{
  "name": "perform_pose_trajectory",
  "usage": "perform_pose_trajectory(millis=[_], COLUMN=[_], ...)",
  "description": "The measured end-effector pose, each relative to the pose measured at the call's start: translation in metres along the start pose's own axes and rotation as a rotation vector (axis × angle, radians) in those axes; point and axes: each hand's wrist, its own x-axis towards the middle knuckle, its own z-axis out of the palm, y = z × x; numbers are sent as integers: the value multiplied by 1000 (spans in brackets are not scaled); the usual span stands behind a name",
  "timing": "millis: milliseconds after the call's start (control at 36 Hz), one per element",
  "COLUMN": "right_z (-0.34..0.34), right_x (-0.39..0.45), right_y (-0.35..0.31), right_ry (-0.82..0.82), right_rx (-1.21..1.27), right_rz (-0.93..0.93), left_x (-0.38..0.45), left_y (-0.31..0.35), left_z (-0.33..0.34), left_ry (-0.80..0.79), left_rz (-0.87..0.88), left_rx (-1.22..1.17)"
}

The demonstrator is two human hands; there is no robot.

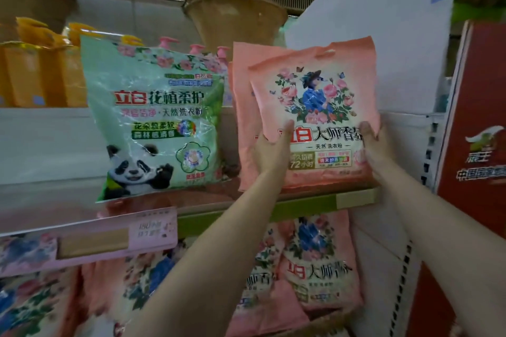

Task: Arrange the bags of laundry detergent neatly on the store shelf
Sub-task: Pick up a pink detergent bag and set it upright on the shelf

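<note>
The pink detergent bag [315, 107] stands upright at the right end of the store shelf [301, 206], its long axis vertical, its handle slot at the top and its printed face turned outward toward the front edge; the top leans slightly to the left. Its bottom sits at or just above the shelf's front edge. The left hand [269, 150] grips the bag's lower left edge, thumb curled over the front, and the right hand [373, 145] grips the lower right edge the same way. Directly behind it, touching, more pink bags [242, 117] stand upright in a row toward the back of the shelf. To the left, toward the middle of the shelf and apart from the pink ones, a green panda bag [156, 117] stands upright, face outward, tilted a little. Behind that, orange bottles [41, 74] and pink pump bottles [195, 48] line the back. On the shelf below, further pink floral bags [315, 262] lie piled unevenly. A red carton [476, 117] stands beyond the right end.
</note>
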Motion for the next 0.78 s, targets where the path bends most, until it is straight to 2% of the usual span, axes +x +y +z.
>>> perform_pose_trajectory(millis=[194, 361, 444, 500, 556, 611, 778], right_z=[-15, -12, -9, -7, -5, -3, -6], right_x=[8, 15, 16, 12, 8, 2, -21], right_y=[27, 25, 22, 17, 12, 10, 0], right_ry=[-21, 76, 116, 147, 187, 192, 184], right_rx=[-83, -306, -448, -557, -685, -842, -984], right_rz=[-18, 3, 32, 32, 11, -11, -42], left_x=[-3, -7, -8, -8, -9, -12, -14], left_y=[-16, -17, -18, -18, -14, -8, 3], left_z=[15, 20, 20, 18, 17, 15, 8], left_ry=[-22, -28, -20, -7, 2, -6, -127], left_rz=[60, 52, 70, 91, 49, -21, -147], left_rx=[56, 96, 190, 369, 604, 726, 742])
